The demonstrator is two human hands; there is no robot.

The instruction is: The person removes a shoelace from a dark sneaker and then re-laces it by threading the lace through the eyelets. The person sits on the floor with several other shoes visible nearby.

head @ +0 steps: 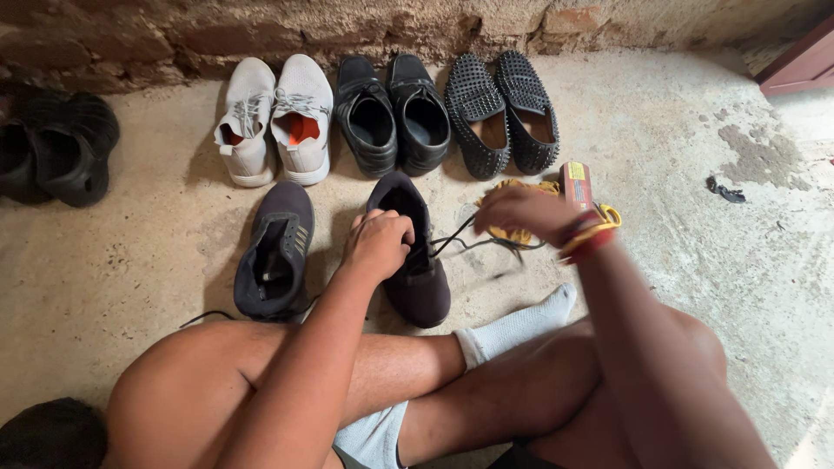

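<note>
While we sit cross-legged on the concrete floor [712, 287], our left hand [379, 243] is curled over the collar of a dark sneaker [415, 260] lying just ahead of our knees, fingers closed on its rim and tongue. Our right hand [521, 211], at three o'clock of that shoe, is drawn away from it with a black lace [465, 243] stretched between them; the fingers look pinched on the lace end, though motion blur keeps us from telling exactly how tightly.

Progress, as we judge it: the lace trails loose from the shoe's throat across the floor, so lacing is partly done at most. The matching dark sneaker [274, 256], at nine o'clock of the first, lies untouched, a lace end showing near its heel.

Pose: left forearm reaches forward from our lap, wrist bent down over the shoe. Right arm extends over our right knee, wrist carrying red and yellow bangles [584, 236], palm turned down.

Nearby items:
- a yellow cloth [521, 234] under the right hand, with a small red and yellow box [575, 182] at its far edge;
- at twelve o'clock along the wall, white knit sneakers [276, 117], black leather shoes [393, 113], black studded loafers [504, 108];
- at ten o'clock, black clogs [56, 148];
- our white sock [517, 328] at five o'clock of the held shoe.
</note>
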